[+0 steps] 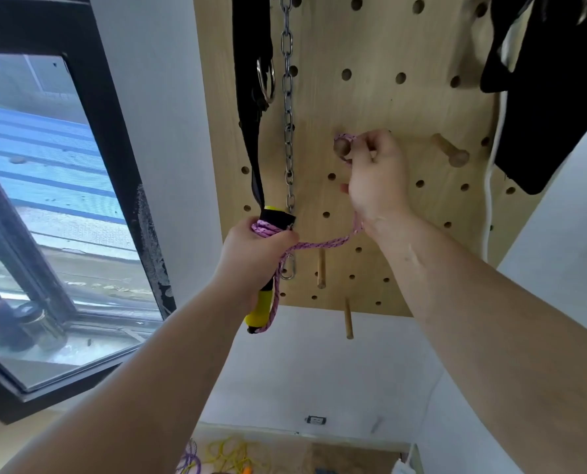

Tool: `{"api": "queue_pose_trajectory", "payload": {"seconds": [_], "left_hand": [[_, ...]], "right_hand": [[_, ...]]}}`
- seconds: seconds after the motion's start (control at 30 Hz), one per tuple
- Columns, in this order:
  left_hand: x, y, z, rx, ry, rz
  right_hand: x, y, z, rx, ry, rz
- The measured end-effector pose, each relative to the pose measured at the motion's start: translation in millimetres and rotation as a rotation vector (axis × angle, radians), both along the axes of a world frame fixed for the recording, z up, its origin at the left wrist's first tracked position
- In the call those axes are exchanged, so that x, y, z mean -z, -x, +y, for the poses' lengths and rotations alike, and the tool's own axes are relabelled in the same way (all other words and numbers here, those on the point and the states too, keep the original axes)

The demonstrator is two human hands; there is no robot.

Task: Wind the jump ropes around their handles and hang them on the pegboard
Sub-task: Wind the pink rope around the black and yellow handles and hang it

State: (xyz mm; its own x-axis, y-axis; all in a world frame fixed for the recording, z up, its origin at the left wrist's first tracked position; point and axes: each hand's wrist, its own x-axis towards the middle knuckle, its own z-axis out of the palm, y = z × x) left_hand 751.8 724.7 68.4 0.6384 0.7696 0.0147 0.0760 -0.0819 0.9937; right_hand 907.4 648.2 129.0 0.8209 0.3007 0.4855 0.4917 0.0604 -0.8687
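Head view: rope (322,245) spans left hand (257,249) to right hand (375,176), seemingly round peg (342,147).

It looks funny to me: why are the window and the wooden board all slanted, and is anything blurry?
Head view: the wide-angle lens slants the window frame and pegboard; soft daylight, no glare on it; the left hand, right hand and pink rope look sharp; the ropes on the floor at the bottom look blurry.

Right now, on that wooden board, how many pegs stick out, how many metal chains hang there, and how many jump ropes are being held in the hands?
Wooden pegs: 4
Metal chain: 1
Pink jump rope: 1
Total: 6
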Motion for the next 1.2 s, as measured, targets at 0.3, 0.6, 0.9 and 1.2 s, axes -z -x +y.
{"api": "queue_pose_trajectory", "payload": {"seconds": [0.3,0.6,0.9,1.2], "left_hand": [[6.8,1.4,3.2,-0.065,0.012,-0.045],[20.4,74.5,-48.8,0.503,0.045,0.042],[85.5,54.7,-117.0,0.407,0.407,0.12],[146.8,43.8,-194.2,0.355,0.531,0.228]], "right_hand": [[-6.0,29.6,-35.6,-0.086,-0.013,-0.186],[79.3,98.4,-140.7,-0.344,0.673,-0.148],[184.9,110.3,-198.6,-0.535,0.679,0.128],[178.2,92.1,-287.6,-0.58,0.869,0.028]]}}
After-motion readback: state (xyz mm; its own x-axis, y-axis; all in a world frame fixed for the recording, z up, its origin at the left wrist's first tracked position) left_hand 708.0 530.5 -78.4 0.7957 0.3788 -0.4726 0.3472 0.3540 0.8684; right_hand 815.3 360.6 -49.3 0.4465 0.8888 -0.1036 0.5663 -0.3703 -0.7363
